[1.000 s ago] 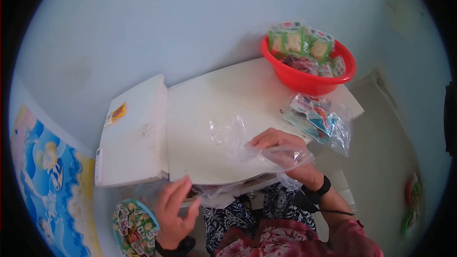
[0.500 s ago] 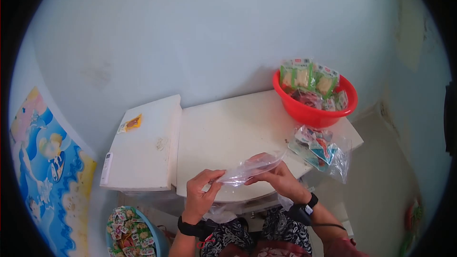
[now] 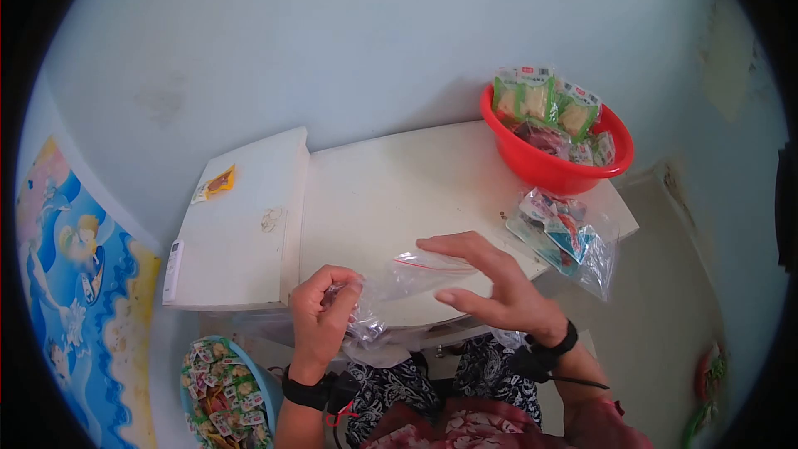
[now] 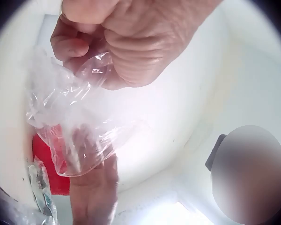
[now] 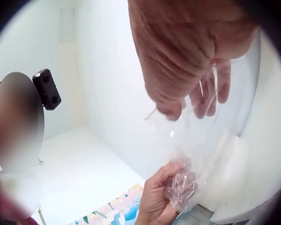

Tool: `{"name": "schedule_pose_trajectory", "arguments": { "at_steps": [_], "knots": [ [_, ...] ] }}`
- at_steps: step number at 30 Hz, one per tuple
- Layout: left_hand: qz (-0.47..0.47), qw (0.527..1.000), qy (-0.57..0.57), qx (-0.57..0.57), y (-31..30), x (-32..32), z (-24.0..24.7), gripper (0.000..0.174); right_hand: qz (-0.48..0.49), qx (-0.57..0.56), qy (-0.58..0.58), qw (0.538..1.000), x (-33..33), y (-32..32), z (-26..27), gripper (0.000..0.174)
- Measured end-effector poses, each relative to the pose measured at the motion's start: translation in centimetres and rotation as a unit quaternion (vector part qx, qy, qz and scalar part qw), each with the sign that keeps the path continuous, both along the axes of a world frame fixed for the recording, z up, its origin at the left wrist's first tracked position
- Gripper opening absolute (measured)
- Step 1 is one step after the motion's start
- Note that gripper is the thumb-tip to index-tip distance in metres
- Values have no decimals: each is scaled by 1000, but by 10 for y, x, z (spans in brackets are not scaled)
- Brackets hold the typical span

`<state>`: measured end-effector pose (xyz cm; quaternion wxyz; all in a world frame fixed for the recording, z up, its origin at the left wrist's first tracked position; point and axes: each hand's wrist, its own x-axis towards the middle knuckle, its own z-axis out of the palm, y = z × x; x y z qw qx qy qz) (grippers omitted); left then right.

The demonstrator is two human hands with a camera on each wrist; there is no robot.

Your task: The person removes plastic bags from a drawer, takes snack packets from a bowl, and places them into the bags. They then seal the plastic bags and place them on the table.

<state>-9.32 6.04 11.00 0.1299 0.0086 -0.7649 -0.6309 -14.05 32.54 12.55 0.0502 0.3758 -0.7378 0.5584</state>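
My left hand [image 3: 318,316] grips a bunched part of a clear zip bag [image 3: 407,276] above the front edge of the white table. The bag's free end, with a thin red line along its edge, stretches toward my right hand [image 3: 503,287]. That hand is spread, thumb apart from straight fingers, beside the red-lined end. In the left wrist view the crumpled film [image 4: 56,101] hangs from my curled left fingers, overlapping the right hand behind it. The right wrist view has the bunched plastic [image 5: 181,187] against the left hand.
A red basin [image 3: 553,173] of snack packets stands at the table's back right, with a bag of packets [image 3: 565,237] before it. On the raised white section [image 3: 237,258] at left lie a yellow packet [image 3: 221,183] and a white remote [image 3: 173,270]. A blue tub [image 3: 264,382] of packets stands below.
My left hand came up from the lower left and took hold of the bag, now bunched in it. The right hand held the film earlier and has since let go, fingers spread.
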Motion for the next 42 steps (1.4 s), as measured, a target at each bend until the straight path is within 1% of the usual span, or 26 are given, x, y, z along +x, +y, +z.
{"name": "schedule_pose_trajectory", "arguments": {
  "at_steps": [1, 2, 3, 5, 6, 7, 9, 10, 12, 13, 15, 16, 17, 19, 22, 25, 27, 30, 31, 33, 34, 35, 36, 37, 40, 42],
  "knots": [
    [-12, 1000, -8, 11, 1, 0, 0, 6, -22, 19, 2, 1000, -1, -8, -5, 42],
    [-22, 999, -17, 21, 2, 0, 1, 6, -49, -42, -5, 998, -6, -18, -19, 31],
    [-32, 999, -25, 30, 1, 1, 0, 6, -55, -79, -56, 994, -12, -18, -30, 28],
    [-14, 1000, -17, 13, -7, -2, -4, 6, -65, -152, -158, 974, -18, -14, -45, 21],
    [-5, 1000, -14, 5, -13, -4, -8, 7, -87, -188, -191, 959, -16, -10, -39, 15],
    [-11, 999, -8, 43, -25, -8, -15, 8, -124, -199, -207, 950, -16, -5, -36, 13],
    [-26, 992, 2, 121, -45, -19, -23, 12, -114, -187, -227, 949, -19, 4, -40, 16],
    [-13, 992, -11, 125, -44, -23, -24, 14, -122, -180, -236, 947, -19, 4, -43, 16],
    [7, 992, 3, 129, -37, -29, -25, 17, -136, -168, -254, 943, -18, -1, -52, 18],
    [18, 991, 9, 131, -35, -32, -27, 18, -155, -157, -246, 944, -19, -1, -55, 18],
    [20, 995, 9, 100, -36, -41, -34, 12, -191, -132, -229, 945, -19, -2, -62, 17],
    [21, 996, 10, 84, -36, -45, -34, 14, -199, -131, -222, 945, -19, -3, -66, 16],
    [39, 993, -8, 109, -32, -48, -34, 20, -206, -129, -215, 946, -19, -4, -69, 16],
    [77, 984, -45, 156, -12, -48, -23, 37, -220, -130, -209, 944, -20, -4, -74, 14],
    [21, 981, -86, 174, -6, -44, -28, 55, -227, -153, -221, 936, -23, -2, -83, 13],
    [34, 994, 4, 108, 2, -41, -50, 57, -207, -196, -251, 925, -26, 0, -85, 13],
    [44, 992, 39, 109, 8, -41, -58, 57, -192, -215, -274, 918, -25, -2, -84, 14],
    [62, 989, 94, 98, 20, -38, -56, 56, -173, -252, -296, 905, -24, -10, -82, 15],
    [67, 987, 116, 91, 22, -38, -53, 55, -181, -259, -282, 906, -24, -12, -82, 15],
    [113, 978, 176, -25, 24, -38, -54, 54, -199, -276, -252, 906, -25, -13, -84, 16],
    [134, 966, 205, -83, 24, -38, -54, 54, -244, -215, -184, 927, -26, -10, -87, 15],
    [137, 961, 206, -120, 22, -37, -54, 54, -285, -151, -115, 939, -29, -5, -91, 15],
    [140, 956, 207, -157, 16, -36, -54, 54, -322, -84, -46, 942, -30, -2, -93, 15],
    [142, 948, 207, -195, 12, -34, -54, 54, -327, -55, -38, 943, -30, -1, -93, 14],
    [124, 964, 151, -178, 4, -37, -68, 55, -349, 29, -9, 937, -29, -5, -95, 12],
    [128, 943, 165, -258, 1, -39, -77, 58, -372, 83, 17, 924, -30, -8, -101, 12]
  ]
}}
